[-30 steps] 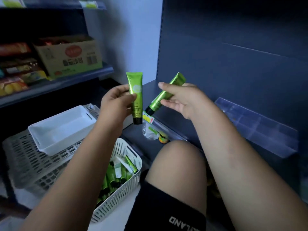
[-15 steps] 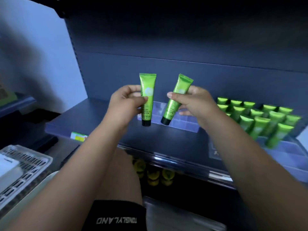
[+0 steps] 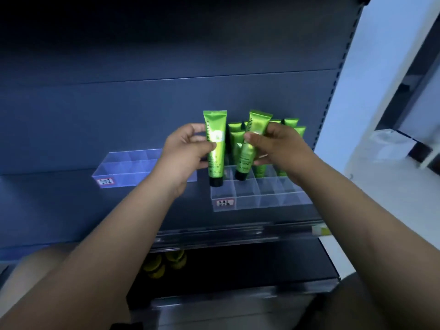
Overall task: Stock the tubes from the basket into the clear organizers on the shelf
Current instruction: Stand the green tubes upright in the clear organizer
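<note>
1. the single camera rides on the person's head, looking forward and down, close in front of the dark shelf (image 3: 59,206).
2. both forearms rise from the bottom edge, with the left hand (image 3: 188,151) and right hand (image 3: 278,148) near mid-frame.
3. the wide lens tilts the pale wall (image 3: 371,91) at the right.

On the shelf (image 3: 59,203), a left organizer (image 3: 123,170) and a right organizer (image 3: 262,196) are set side by side, apart. Standing tubes (image 3: 291,126) are kept in the right organizer's rear compartments. Before them, over its left end, one tube (image 3: 215,148) is held in the left hand (image 3: 185,153) and another tube (image 3: 250,148) in the right hand (image 3: 278,148).
</note>
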A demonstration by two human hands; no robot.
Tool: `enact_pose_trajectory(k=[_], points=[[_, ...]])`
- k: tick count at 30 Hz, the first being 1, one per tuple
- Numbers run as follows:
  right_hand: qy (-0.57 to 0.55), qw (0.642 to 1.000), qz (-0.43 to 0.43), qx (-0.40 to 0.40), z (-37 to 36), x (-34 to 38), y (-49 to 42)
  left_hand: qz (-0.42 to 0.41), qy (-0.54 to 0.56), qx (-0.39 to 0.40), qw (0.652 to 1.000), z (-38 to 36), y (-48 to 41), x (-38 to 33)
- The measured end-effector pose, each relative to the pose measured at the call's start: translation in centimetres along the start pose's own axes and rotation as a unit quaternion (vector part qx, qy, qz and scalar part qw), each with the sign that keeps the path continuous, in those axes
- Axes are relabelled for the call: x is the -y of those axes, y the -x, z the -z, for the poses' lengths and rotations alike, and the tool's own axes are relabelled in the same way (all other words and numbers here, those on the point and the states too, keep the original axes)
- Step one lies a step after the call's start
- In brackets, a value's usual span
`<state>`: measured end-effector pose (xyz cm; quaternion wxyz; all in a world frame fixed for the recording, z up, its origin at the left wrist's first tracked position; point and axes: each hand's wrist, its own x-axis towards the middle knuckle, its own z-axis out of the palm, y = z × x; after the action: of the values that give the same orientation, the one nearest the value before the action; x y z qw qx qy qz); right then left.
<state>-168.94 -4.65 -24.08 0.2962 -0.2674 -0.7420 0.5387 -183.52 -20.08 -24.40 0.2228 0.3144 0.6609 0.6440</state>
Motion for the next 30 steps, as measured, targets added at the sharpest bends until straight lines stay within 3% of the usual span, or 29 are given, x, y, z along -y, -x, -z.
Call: enact_pose_trajectory(k=[7,19,30], points=[[0.001,1.000,0.024,-0.010,7.5,-1.5,-0.1,-0.042,-0.051,0.054,0.996,-7.5,-2.7,-1.2],[0.048,0.995,0.039,-0.074,13.9,-4.0,-1.7,-0.097,-0.165,0.120,0.974,-16.3,-7.1,-2.4],[0.191,0.975,0.058,-0.095,16.1,-5.0,-2.7,-0.178,-0.267,0.176,0.931,-21.7,-10.4,-2.9]])
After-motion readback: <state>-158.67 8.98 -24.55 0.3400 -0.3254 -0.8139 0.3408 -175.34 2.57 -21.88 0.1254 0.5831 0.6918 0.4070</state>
